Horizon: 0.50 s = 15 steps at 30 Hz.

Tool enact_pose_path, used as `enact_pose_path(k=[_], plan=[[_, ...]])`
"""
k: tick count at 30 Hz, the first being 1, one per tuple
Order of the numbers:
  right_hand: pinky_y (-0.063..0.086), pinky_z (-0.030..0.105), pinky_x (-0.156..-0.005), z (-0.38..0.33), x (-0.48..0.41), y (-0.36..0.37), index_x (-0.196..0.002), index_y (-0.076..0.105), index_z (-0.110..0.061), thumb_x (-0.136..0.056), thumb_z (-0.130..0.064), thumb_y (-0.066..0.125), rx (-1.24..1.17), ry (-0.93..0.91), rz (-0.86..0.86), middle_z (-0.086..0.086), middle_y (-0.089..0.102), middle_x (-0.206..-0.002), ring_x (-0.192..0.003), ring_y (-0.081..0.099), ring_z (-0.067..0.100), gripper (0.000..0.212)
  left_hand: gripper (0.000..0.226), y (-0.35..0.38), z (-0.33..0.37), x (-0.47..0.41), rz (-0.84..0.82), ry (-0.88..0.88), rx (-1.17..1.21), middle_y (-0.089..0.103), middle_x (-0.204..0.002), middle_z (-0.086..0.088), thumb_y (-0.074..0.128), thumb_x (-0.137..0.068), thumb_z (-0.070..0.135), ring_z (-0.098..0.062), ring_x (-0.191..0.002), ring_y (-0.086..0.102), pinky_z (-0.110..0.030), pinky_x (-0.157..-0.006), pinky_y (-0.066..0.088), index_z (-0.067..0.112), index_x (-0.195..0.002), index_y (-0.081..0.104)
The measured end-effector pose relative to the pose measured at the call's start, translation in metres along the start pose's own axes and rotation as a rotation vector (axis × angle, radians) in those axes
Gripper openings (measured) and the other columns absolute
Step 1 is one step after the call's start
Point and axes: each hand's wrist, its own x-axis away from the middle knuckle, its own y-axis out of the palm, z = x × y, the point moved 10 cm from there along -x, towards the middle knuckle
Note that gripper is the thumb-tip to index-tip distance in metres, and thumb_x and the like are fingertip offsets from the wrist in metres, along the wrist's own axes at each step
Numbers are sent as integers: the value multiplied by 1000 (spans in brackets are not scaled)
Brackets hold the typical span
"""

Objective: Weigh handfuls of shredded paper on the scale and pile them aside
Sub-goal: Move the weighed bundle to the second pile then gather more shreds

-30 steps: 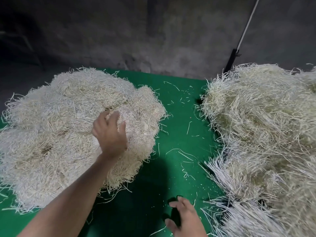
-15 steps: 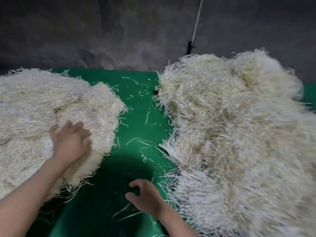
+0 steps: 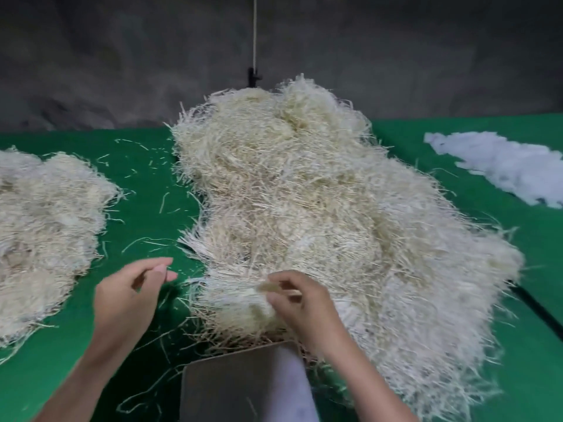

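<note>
A big heap of cream shredded paper (image 3: 320,214) fills the middle of the green table. A second, flatter pile of shredded paper (image 3: 45,226) lies at the left edge. The metal scale platform (image 3: 231,385) sits at the bottom centre, its top bare apart from a stray strand. My right hand (image 3: 301,303) digs its curled fingers into the near edge of the big heap, pinching strands. My left hand (image 3: 131,293) hovers over the green table between the two piles, fingers loosely curled, holding nothing.
The green table cloth (image 3: 146,184) carries scattered loose strands between the piles. A patch of white fluffy material (image 3: 499,166) lies at the far right. A thin pole with a black clamp (image 3: 254,74) stands behind the heap against a dark wall.
The view has swung right, centring the big heap and revealing the scale. My left hand left the left pile and now hangs free. My right hand reached into the heap's near edge.
</note>
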Motion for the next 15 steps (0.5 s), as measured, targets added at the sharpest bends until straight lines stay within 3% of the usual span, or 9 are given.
enact_pose_path(k=[3,5,8,9,11,13,15], plan=[[34,2,-84,19,17,-76,-120,57,-25,-87,-22,66,268,-10,85,-12,57,-118,-100,50,-12,34,20,43,37,17,-98,54,45,70,-72,9,55,-92,8,-3,-32,37,-9,-30,23,23,-93,68],[32,15,-98,36,22,-115,-130,49,-26,-87,-21,65,519,24,47,-6,47,-135,-121,43,5,46,19,68,56,26,-128,42,85,70,-74,4,54,-93,8,2,-32,40,-6,-32,26,21,-94,69],[20,44,-116,79,32,-150,-145,21,-38,-82,-22,68,835,167,-124,0,8,-157,-143,9,26,81,19,102,77,38,-149,7,117,70,-73,8,56,-92,10,3,-36,44,-6,-36,30,23,-93,70],[5,52,-116,93,36,-155,-146,5,-45,-77,-22,71,895,192,-170,-2,-13,-156,-144,-11,30,98,18,113,85,42,-160,10,119,69,-74,9,57,-92,11,5,-40,47,-5,-39,32,23,-93,70],[-23,61,-99,112,40,-159,-135,-26,-55,-69,-15,75,975,168,-185,-5,-51,-138,-127,-47,30,127,18,132,96,50,-182,0,113,70,-74,10,57,-92,12,8,-45,50,-5,-43,36,25,-93,70],[-30,62,-90,117,32,-166,-129,-35,-57,-66,0,67,1024,95,-87,-2,-60,-130,-117,-57,27,132,18,149,106,60,-220,-5,116,70,-72,11,57,-92,13,3,-45,51,-7,-41,36,25,-96,70],[-25,63,-94,123,19,-177,-133,-26,-60,-66,4,60,1039,91,-8,1,-56,-135,-122,-52,32,126,18,164,117,71,-256,1,129,70,-75,16,58,-91,13,-6,-45,52,-15,-39,40,27,-95,70]])
